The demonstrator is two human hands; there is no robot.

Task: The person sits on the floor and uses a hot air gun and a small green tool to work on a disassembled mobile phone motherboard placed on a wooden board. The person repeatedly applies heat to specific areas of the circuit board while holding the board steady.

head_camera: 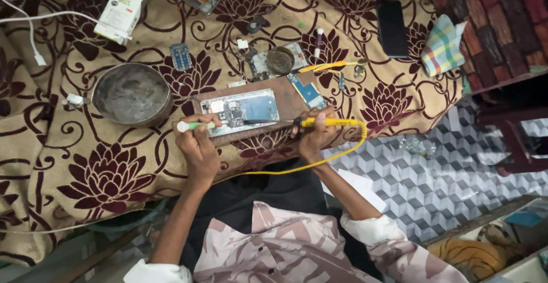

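An opened phone (pixel 242 110) with bare circuit parts lies on a brown wooden board (pixel 285 101) on a patterned cloth. My left hand (pixel 197 146) grips a thin green and white tool (pixel 191 126) at the phone's left edge. My right hand (pixel 313 137) holds a yellow soldering iron (pixel 325 122); its dark tip points left along the phone's lower edge. The iron's yellow cord (pixel 319 163) loops down toward my lap.
A round metal bowl (pixel 132 93) sits left of the board. Behind it lie a small blue circuit board (pixel 308 91), a round tin (pixel 280 60), a black phone (pixel 392 27), a white box (pixel 121 9), white cables (pixel 34 17) and a checked cloth (pixel 442 46).
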